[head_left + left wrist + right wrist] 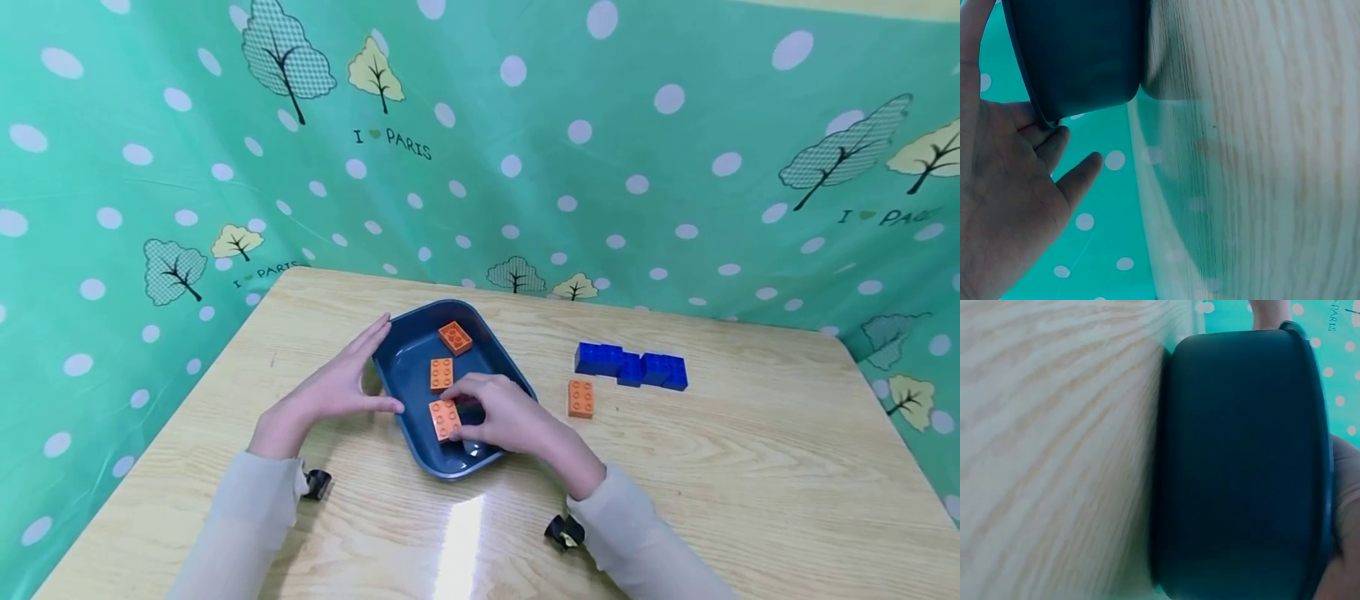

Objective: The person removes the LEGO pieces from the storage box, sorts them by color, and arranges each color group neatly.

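Observation:
A dark blue tray (480,325) with rounded corners stands on the table, holding orange toy building bricks. My left hand (341,379) spreads along its left rim, with the thumb and fingertips at the edge; in the left wrist view the fingers (1054,147) reach the rim from outside. Over the tray's near right side, my right hand (498,412) pinches an orange brick (445,421), studs up, between thumb and fingers. Farther back in the tray lie a studs-up orange brick (442,374) and another orange brick (455,337) with its hollow underside showing. The right wrist view shows mostly the tray's outer wall (1241,462).
Right of the tray, one orange brick (581,399) lies on the wooden table (750,467). Behind it several blue bricks (630,367) sit in a crooked row. A green dotted cloth (510,200) with trees hangs behind the table.

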A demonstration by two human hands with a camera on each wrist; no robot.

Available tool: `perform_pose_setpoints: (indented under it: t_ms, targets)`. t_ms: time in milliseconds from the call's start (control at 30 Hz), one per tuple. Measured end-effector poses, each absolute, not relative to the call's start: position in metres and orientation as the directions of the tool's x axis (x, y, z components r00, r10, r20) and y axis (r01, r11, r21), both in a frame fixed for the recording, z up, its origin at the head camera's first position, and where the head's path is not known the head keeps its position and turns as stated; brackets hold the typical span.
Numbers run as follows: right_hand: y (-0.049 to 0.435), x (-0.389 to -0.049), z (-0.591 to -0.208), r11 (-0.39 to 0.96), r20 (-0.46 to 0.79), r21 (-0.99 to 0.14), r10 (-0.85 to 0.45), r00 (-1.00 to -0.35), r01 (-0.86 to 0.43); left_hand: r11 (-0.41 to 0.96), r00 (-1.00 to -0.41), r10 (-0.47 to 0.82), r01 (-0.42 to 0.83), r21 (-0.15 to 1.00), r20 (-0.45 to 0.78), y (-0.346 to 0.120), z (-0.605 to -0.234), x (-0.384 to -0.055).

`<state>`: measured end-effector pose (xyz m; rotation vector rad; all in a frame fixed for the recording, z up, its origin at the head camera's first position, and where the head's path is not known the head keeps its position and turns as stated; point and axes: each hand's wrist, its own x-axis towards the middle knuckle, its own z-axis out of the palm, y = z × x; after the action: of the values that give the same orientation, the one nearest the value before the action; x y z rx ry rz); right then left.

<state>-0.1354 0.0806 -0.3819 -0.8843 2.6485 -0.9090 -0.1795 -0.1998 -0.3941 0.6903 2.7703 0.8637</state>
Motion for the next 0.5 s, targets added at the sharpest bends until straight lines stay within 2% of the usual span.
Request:
perform_pose_setpoints:
  t_ms: [233,500]
  targets:
    - [0.103,-0.132,-0.36,0.579,0.126,-0.651,-0.556,-0.822,-0.491,0.731,-0.881,0.472,0.381,0.567,-0.017,-0.198,-0.391,-0.18]
    - [0.146,-0.13,-0.339,0.61,0.133,-0.665,-0.472,-0.872,-0.432,0.731,-0.882,0.471,0.381,0.566,-0.015,-0.199,-0.392,-0.179]
